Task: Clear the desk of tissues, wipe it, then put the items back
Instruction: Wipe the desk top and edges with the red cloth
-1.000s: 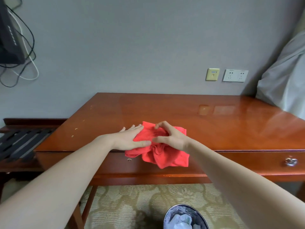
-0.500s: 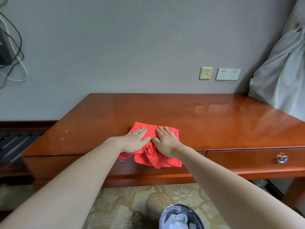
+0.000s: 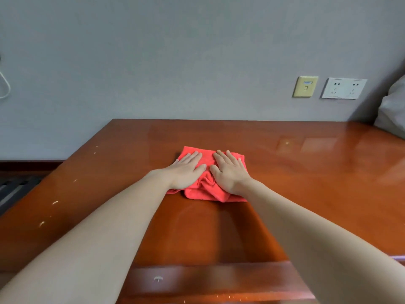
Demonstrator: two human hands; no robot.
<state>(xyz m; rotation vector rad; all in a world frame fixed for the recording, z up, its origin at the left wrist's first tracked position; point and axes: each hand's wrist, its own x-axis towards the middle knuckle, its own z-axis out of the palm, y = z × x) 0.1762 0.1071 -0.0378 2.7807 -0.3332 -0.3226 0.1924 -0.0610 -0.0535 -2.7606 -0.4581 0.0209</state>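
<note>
A red cloth (image 3: 206, 193) lies bunched on the glossy wooden desk (image 3: 306, 183), around the middle of its top. My left hand (image 3: 187, 170) presses flat on the cloth's left half with straight fingers. My right hand (image 3: 229, 171) lies flat on the right half, thumbs nearly touching. Both forearms reach over the desk's front edge. No tissues show on the desk.
A drawer front with a small metal knob (image 3: 157, 279) runs below the front edge. On the wall behind are a beige switch plate (image 3: 305, 86) and a white double socket (image 3: 343, 88). Grey bedding (image 3: 392, 115) overhangs the desk's far right corner. A dark slatted rack (image 3: 15, 189) stands left.
Both hands have flattened on the cloth and pushed it away from the front edge toward the desk's middle. The view moved closer, and the bin on the floor has left the frame.
</note>
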